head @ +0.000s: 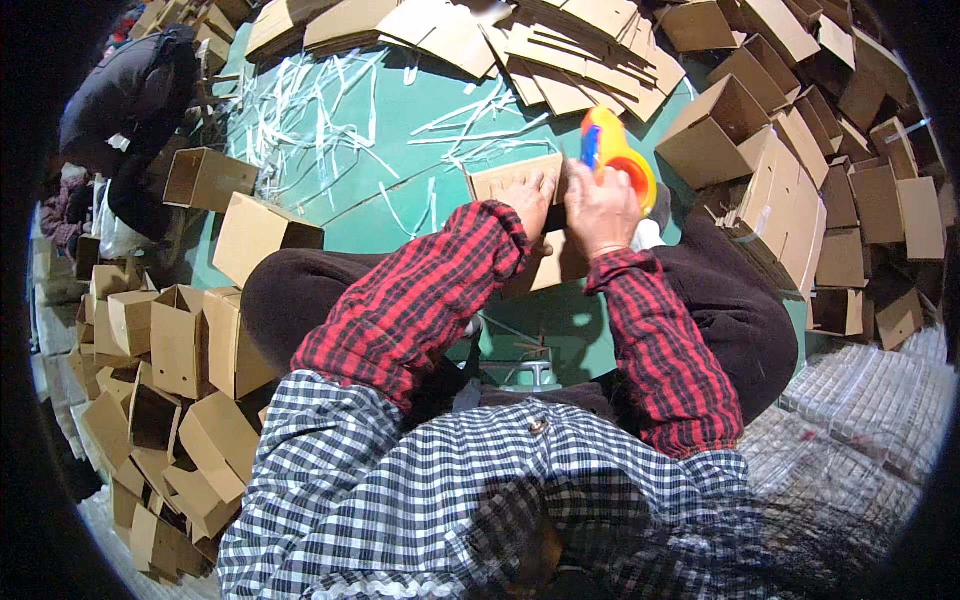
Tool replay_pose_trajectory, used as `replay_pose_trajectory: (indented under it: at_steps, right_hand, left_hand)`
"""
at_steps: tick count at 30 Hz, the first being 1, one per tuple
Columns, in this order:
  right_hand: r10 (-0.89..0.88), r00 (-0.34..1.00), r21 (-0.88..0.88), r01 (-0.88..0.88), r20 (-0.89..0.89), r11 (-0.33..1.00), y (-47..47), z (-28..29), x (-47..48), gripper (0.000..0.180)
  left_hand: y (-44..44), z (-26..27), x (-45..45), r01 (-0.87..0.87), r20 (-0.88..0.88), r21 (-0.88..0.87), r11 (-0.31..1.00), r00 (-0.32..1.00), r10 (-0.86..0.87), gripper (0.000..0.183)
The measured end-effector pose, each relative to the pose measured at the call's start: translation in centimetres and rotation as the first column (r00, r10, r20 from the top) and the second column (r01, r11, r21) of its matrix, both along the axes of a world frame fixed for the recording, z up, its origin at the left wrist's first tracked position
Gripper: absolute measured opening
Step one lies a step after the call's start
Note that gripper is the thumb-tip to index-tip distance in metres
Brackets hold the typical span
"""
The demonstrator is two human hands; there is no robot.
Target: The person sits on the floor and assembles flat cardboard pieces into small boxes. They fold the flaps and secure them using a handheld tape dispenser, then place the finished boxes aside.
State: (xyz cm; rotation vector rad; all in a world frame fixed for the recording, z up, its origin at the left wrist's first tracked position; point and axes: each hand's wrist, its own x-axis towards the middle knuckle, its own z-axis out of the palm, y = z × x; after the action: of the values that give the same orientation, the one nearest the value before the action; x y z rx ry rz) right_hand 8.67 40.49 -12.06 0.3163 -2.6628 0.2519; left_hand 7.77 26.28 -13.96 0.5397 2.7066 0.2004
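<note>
Between my bent knees, a small cardboard box (pixel 564 264) stands over the green floor. My left hand (pixel 527 196) steadies this box, its fingers laid flat on the upper panel and its lower part partly hidden. In my right hand (pixel 606 208) is a yellow and orange tape dispenser (pixel 606 133) with a blue part, slightly blurred. The dispenser is held upright at the right end of the box, close to the left fingertips. Whether its tape touches the cardboard cannot be seen.
Flattened cardboard sheets (pixel 577 64) lie ahead, near loose white straps (pixel 322 112) on the green floor (pixel 420 180). Formed boxes pile up at left (pixel 176 341) and right (pixel 709 131). A sheet stack (pixel 780 210) leans beside my right knee. Wrapped bundles (pixel 870 397) lie lower right. Another person (pixel 124 105) bends over far left.
</note>
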Motion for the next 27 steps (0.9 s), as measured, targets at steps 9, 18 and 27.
replay_pose_trajectory:
  at_steps: [9,18,27]
  right_hand:
    - [0.139,0.972,0.186,-0.175,0.188,0.967,-2.2,-0.7,1.1,0.021]
    - [0.18,0.969,-0.061,-0.172,0.17,0.983,-0.4,-1.9,0.9,0.027]
    - [-0.522,0.843,-0.714,0.444,0.128,0.541,1.9,-8.1,2.9,0.021]
  left_hand:
    - [-10.8,1.5,-4.9,0.055,-0.38,0.793,0.607,0.824,0.42,0.044]
    - [-2.6,-2.0,-7.5,-0.29,0.074,0.149,0.945,0.957,0.282,0.069]
    - [-2.1,-2.5,-7.8,-0.476,-0.003,0.229,0.849,0.872,0.49,0.067]
